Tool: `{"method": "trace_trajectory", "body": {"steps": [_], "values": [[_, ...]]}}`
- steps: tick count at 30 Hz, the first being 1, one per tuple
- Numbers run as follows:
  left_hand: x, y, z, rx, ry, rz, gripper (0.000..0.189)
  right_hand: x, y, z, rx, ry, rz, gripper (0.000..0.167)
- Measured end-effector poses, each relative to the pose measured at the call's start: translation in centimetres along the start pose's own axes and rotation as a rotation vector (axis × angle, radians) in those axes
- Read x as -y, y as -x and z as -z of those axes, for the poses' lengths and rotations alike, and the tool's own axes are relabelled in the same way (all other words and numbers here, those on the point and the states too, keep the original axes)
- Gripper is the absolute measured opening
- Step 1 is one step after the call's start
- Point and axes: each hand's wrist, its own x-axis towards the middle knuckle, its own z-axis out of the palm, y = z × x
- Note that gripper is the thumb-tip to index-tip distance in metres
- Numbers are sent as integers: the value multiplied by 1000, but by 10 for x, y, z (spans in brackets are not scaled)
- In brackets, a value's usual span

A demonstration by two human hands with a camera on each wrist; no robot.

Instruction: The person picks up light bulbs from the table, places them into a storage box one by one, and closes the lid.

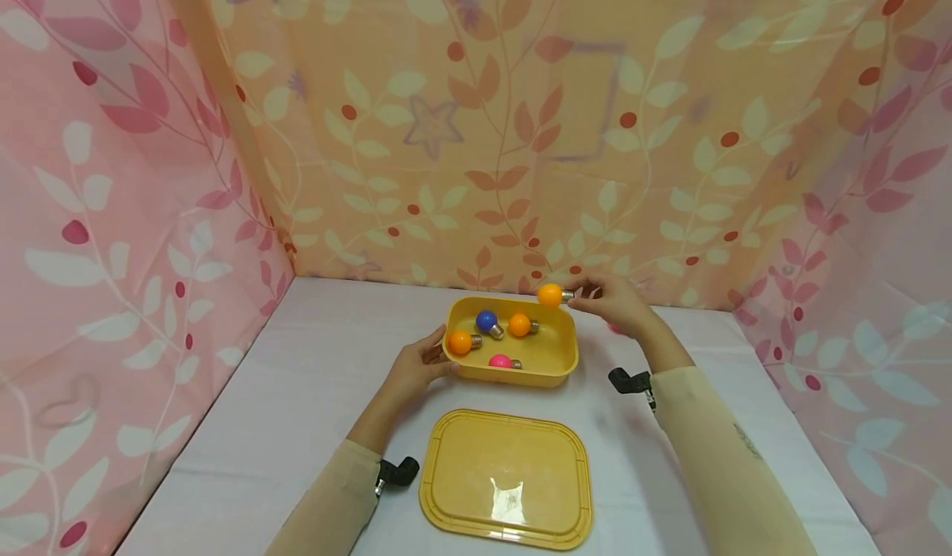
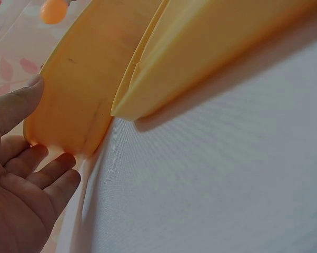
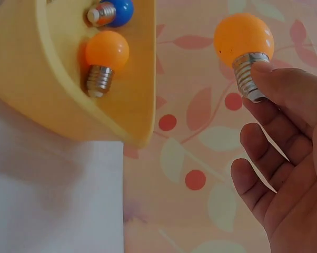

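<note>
My right hand point(image 1: 613, 301) pinches an orange light bulb point(image 1: 550, 295) by its silver screw base, above the back right rim of a yellow plastic box point(image 1: 539, 378). In the right wrist view, thumb and index finger grip the threaded base of that bulb point(image 3: 244, 39), its round orange end up. Inside the box lie two more orange bulbs point(image 1: 519, 325), a blue bulb point(image 1: 487, 320) and a pink bulb point(image 1: 501, 361). At the box's left end, my left hand point(image 1: 416, 368) holds the wall, thumb at one side and fingers at the other in the left wrist view.
A yellow lid point(image 1: 506, 465) lies flat on the white tablecloth point(image 1: 320, 349), in front of the box. Just below the right hand shows a small pink thing point(image 1: 613, 328), mostly hidden. Leaf-patterned cloth point(image 1: 446, 168) hangs behind and on both sides.
</note>
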Motion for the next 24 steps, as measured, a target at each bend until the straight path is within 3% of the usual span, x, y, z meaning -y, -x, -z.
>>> {"method": "trace_trajectory", "body": {"steps": [9, 20, 24], "values": [[-1, 1, 2, 13, 4, -8, 86, 16, -18, -11, 90, 32, 111, 21], [-1, 1, 2, 14, -1, -8, 85, 29, -36, -27, 199, 121, 126, 24], [-1, 1, 1, 16, 9, -8, 86, 28, -39, -36, 242, 88, 122, 23]]}}
